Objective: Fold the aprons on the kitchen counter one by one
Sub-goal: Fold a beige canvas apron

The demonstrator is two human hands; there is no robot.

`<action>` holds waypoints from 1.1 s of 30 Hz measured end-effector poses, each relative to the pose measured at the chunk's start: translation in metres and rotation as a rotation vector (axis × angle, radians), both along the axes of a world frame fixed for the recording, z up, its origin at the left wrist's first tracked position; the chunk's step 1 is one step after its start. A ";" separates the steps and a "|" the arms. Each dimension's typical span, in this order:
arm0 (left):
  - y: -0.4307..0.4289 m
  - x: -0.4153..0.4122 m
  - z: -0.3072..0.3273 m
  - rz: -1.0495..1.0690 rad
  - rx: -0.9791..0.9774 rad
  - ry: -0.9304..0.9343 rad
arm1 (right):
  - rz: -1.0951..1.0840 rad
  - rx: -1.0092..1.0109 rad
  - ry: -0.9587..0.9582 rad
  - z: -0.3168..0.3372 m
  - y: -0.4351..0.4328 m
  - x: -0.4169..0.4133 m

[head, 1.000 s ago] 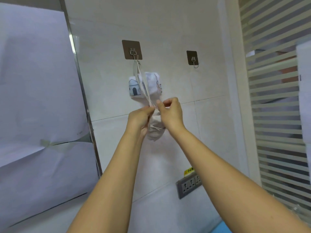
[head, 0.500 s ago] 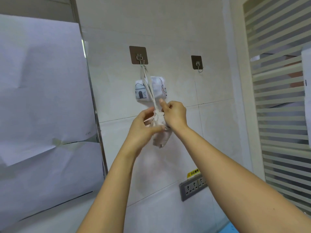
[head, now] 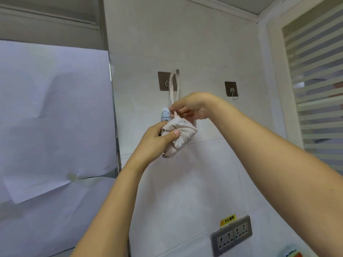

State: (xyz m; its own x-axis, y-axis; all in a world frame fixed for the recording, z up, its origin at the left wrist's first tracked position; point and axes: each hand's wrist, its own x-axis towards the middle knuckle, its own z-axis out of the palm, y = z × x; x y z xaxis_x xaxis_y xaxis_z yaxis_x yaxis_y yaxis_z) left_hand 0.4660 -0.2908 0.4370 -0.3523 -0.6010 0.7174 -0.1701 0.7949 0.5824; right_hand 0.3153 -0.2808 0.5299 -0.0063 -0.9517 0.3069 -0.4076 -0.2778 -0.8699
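1. A pale tiled wall (head: 185, 43) fills the middle of the view, meeting the ceiling at the top right.
2. Large white paper sheets (head: 55, 108), creased and overlapping, cover the surface to the left of the wall behind a thin metal edge.
3. A frosted glass panel with horizontal stripes (head: 315, 71) stands at the right.
4. Two bare forearms reach up from the bottom edge towards the wall.
5. The left hands' part: the left hand (head: 157, 140) grips a folded beige fabric apron bundle (head: 182, 132) from the left, thumb pressed across its front and fingers curled behind.
6. The right hand (head: 191, 108) is just above the bundle, thumb and fingers pinching the base of the strap where it leaves the cloth.
7. The apron bundle is held in the air in front of the wall, below the hooks and well above the socket.
8. A grey double wall socket plate (head: 232, 234) sits tilted low on the wall.
9. The apron's narrow beige strap loop (head: 173, 84) rises from the pinch and crosses a brown square adhesive hook plate (head: 163, 80); whether it is caught on the metal hook cannot be told.
10. A second brown adhesive hook (head: 230, 89) is fixed to the right of the first.
11. A small white cloth with a blue house print (head: 165, 115) shows behind the bundle, mostly hidden.
12. A yellow warning sticker (head: 228, 219) sits just above the socket.
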 end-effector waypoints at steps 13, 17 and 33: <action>0.007 -0.021 0.004 -0.023 -0.044 -0.108 | -0.034 -0.400 -0.360 0.028 -0.001 -0.036; 0.019 -0.040 -0.023 -0.051 -0.068 -0.052 | -0.263 -0.329 0.007 -0.041 0.043 -0.070; 0.071 -0.181 -0.154 -0.410 0.312 -0.127 | -0.275 -0.280 -0.456 -0.271 0.127 -0.168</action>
State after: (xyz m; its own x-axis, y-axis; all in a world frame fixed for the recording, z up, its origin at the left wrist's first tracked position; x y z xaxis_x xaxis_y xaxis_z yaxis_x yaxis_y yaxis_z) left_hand 0.2854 -0.2194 0.2827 -0.6758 -0.5740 0.4624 0.0332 0.6030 0.7971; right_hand 0.1478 -0.1543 0.2590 -0.4307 -0.7797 0.4545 -0.0997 -0.4594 -0.8826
